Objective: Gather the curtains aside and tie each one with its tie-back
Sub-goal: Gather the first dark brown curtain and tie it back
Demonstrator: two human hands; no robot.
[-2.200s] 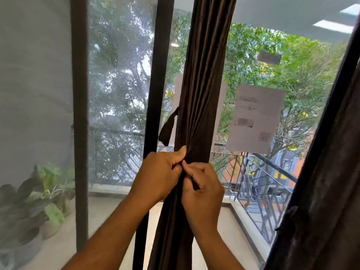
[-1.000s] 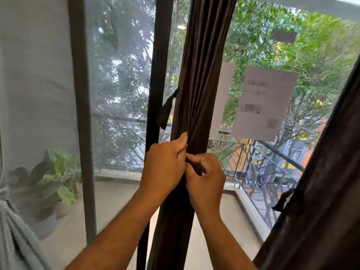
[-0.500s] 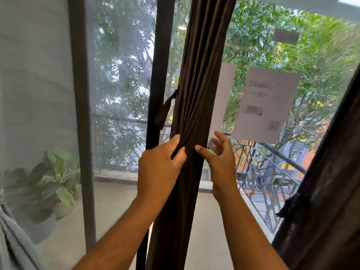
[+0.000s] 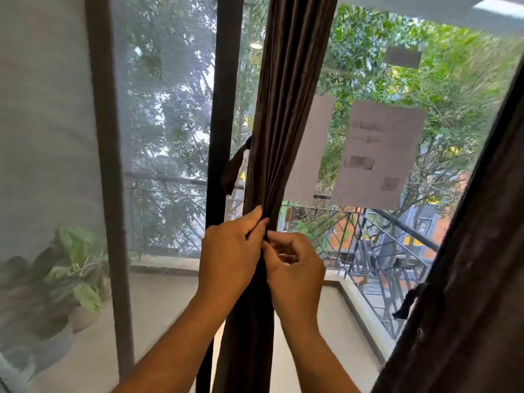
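Observation:
A dark brown curtain (image 4: 286,114) hangs gathered into a narrow bundle at the middle of the window. My left hand (image 4: 229,256) grips the bundle from the left, thumb and fingers pinching its folds. My right hand (image 4: 295,265) is curled against it from the right, fingertips pinching the fabric beside the left thumb. A loose end of the brown tie-back (image 4: 235,168) sticks out behind the bundle, above my left hand. A second brown curtain (image 4: 465,279) hangs at the right edge, with a short strap (image 4: 408,302) dangling from it.
A dark door frame post (image 4: 224,109) stands just left of the bundle and a grey post (image 4: 107,165) further left. Paper sheets (image 4: 377,154) are stuck on the glass. Potted plants (image 4: 71,268) and a metal railing (image 4: 368,242) are outside.
Half a second ago my right hand was open and apart from the curtain; now it has closed in and pinches the fabric beside my left hand, which kept its grip.

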